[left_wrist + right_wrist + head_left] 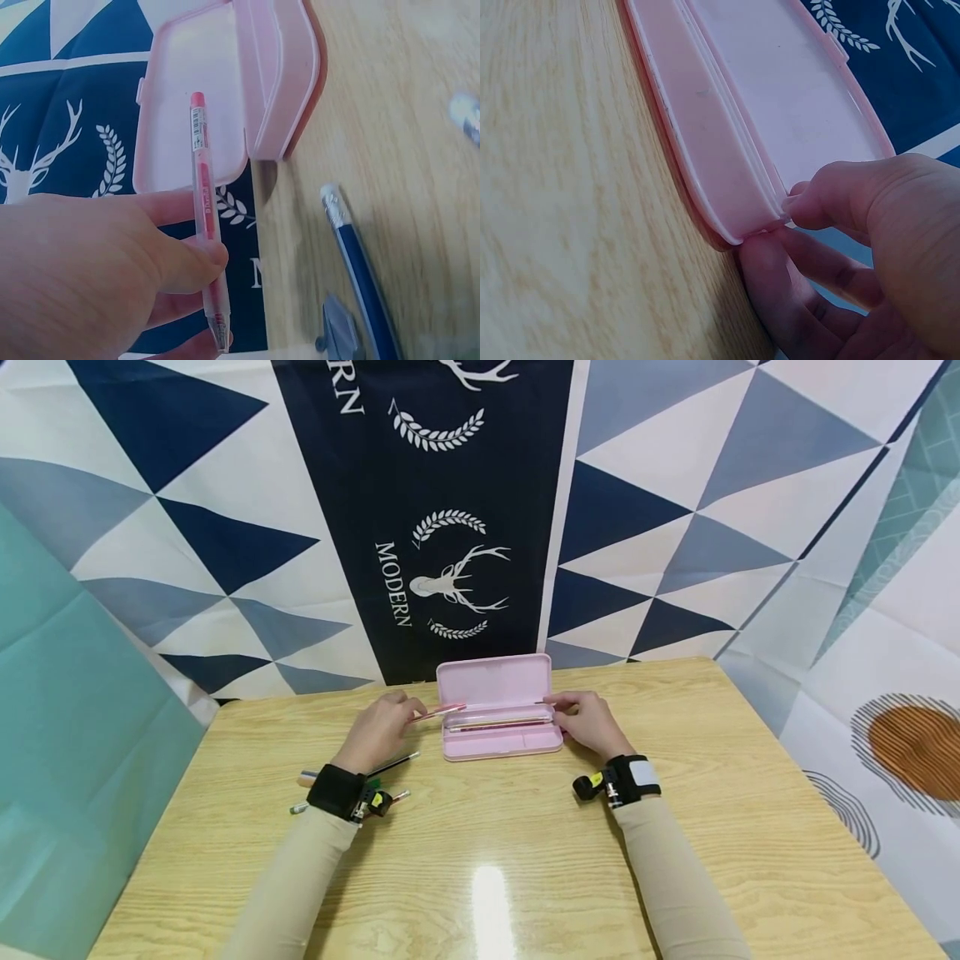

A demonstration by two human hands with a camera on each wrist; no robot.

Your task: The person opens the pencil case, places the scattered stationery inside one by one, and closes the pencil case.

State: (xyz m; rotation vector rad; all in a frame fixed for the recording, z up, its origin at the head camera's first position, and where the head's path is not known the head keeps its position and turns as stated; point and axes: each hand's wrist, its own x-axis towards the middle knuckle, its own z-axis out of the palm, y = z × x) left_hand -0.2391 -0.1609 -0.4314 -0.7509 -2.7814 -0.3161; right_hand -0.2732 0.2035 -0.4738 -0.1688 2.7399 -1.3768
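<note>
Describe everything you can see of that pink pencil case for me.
The pencil case is a long, pale pink box with rounded corners, apparently plastic. It sits open on the wooden table, its lid tipped back on the far side, with a small tab on the lid's edge. Slim, pencil-like items lie lengthwise inside. The right hand grips its right end; whether the pen in the left hand touches it is unclear.

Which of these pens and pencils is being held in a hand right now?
The clear pen with the pink top: the left hand pinches it, while others, such as the dark blue pencil, lie unheld on the table.
</note>
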